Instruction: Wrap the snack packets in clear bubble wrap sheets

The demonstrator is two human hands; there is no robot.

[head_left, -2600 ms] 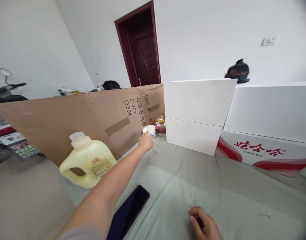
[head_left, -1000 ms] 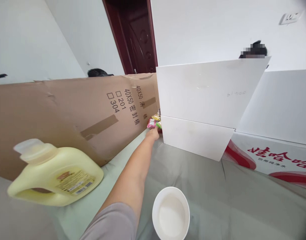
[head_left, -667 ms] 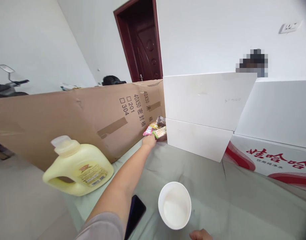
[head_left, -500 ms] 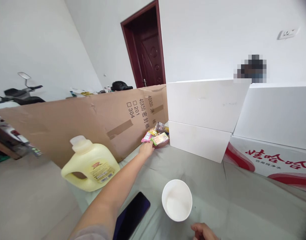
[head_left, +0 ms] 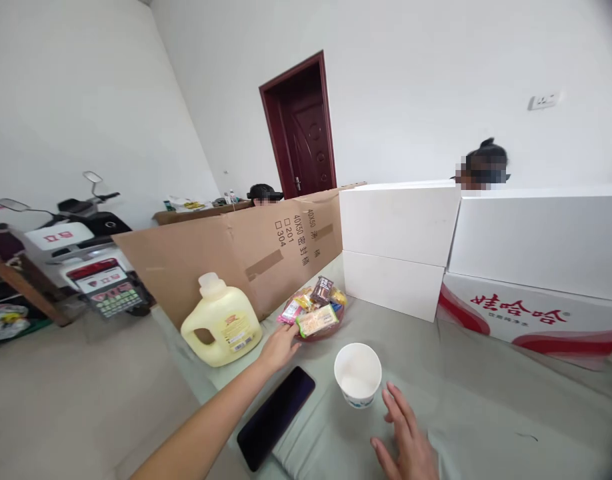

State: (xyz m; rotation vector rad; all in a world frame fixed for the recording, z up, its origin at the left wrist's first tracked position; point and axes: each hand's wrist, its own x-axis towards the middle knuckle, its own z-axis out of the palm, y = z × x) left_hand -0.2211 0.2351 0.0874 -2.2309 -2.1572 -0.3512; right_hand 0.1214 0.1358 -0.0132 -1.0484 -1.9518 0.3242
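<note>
My left hand (head_left: 281, 345) is at the near left edge of a reddish see-through bowl (head_left: 331, 333) of wrapped snacks, its fingers closed on the rim. On top lie a green-edged snack pack (head_left: 317, 321), a pink packet (head_left: 291, 311) and a dark brown packet (head_left: 322, 290). My fingertips are partly hidden against the packets. A white paper cup (head_left: 357, 375) with a blue-green pattern near its base stands upright between my hands. Just right of the cup, my right hand (head_left: 406, 437) is open with fingers apart, not touching it.
A dark phone (head_left: 276, 417) lies below my left forearm, near a pale yellow jug (head_left: 223, 323). Behind stand a cardboard panel (head_left: 266, 247), stacked white boxes (head_left: 399, 253) and a red-and-white carton (head_left: 531, 320). Two people's heads show beyond them. A scooter (head_left: 96, 253) stands left.
The snack bowl has come towards me with my left hand, away from the white boxes. My right hand has risen into view beside the cup and spread its fingers. The camera view has shifted.
</note>
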